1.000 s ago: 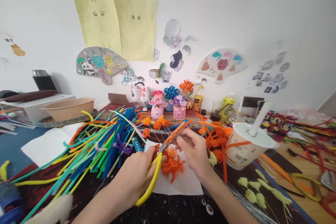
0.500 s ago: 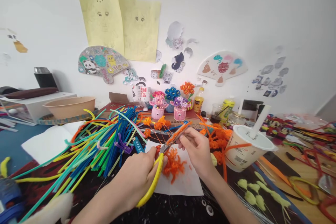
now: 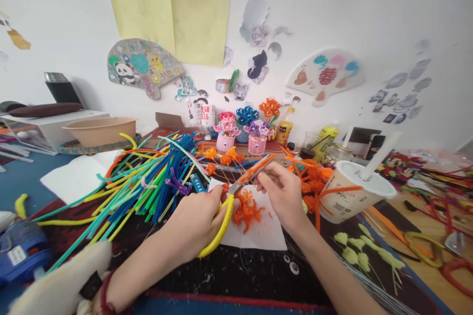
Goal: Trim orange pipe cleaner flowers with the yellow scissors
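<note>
My left hand [image 3: 199, 214] is closed around scissors [image 3: 223, 226] with thick yellow handles, their blades pointing up and to the right. An orange fuzzy pipe cleaner [image 3: 255, 169] lies along the blades, its far end pinched in the fingers of my right hand [image 3: 283, 194]. Whether the blades are fully closed on it, I cannot tell. Below both hands, a heap of orange fuzz pieces [image 3: 247, 212] rests on a white paper sheet [image 3: 254, 242]. Just left of the scissors, a bundle of blue, green, yellow and teal pipe cleaners [image 3: 155, 182] spreads over the dark mat.
On the right stand a lidded paper cup with a straw [image 3: 342, 192] and several orange fuzzy flowers [image 3: 310, 179]. Pale green fuzzy pieces [image 3: 351, 248] lie nearer. Small flower pots [image 3: 256, 143] line the back. A blue glue gun [image 3: 24, 251] sits at the left.
The camera view has tilted down slightly, so the wall and table items sit higher in the picture. Both hands keep their hold on the scissors and the pipe cleaner.
</note>
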Demonstrator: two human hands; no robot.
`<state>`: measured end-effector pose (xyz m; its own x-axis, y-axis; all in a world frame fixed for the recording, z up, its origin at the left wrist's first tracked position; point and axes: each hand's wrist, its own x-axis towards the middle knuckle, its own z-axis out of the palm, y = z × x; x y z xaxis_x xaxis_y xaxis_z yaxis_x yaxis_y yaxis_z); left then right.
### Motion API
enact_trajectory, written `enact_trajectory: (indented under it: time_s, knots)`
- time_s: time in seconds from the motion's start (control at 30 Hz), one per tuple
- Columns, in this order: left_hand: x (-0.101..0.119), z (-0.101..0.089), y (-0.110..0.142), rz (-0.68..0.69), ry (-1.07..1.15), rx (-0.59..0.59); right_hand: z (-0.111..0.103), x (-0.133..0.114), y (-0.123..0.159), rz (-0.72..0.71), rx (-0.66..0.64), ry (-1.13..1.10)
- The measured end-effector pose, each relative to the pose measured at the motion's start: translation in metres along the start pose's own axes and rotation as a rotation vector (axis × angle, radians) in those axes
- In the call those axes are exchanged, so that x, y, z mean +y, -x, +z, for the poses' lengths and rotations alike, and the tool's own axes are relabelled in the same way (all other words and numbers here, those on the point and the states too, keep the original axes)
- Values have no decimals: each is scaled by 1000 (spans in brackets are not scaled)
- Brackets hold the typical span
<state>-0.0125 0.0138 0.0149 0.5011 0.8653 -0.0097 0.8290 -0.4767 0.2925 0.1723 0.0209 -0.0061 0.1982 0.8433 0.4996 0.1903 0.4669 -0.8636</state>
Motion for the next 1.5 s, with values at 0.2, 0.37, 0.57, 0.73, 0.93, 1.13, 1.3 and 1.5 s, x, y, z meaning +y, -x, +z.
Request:
enact_trajectory:
  time_s: [0.2, 0.37, 0.57, 0.73, 0.93, 1.13, 1.3, 1.5]
  knots:
    - [0, 3, 1, 3, -36, 13, 1, -2, 0, 28, -28, -3]
    - [-2, 4, 1, 3, -59, 37, 4, -2, 3, 37, -40, 15]
    - [-4, 6, -2, 5, -93, 10, 4, -2, 3, 41, -45, 14]
    - [1, 3, 0, -17, -32, -35, 4, -2, 3, 32, -44, 14]
    - [0, 3, 3, -4, -1, 2, 5, -4, 4, 35, -41, -8]
    - [0, 4, 1, -7, 18, 36, 5, -7, 5, 38, -42, -34]
    - [2, 2, -1, -36, 39, -27, 6, -7, 4, 36, -37, -63]
    - [1, 2, 0, -30, 75, -14, 5, -4, 2, 49, -16, -96]
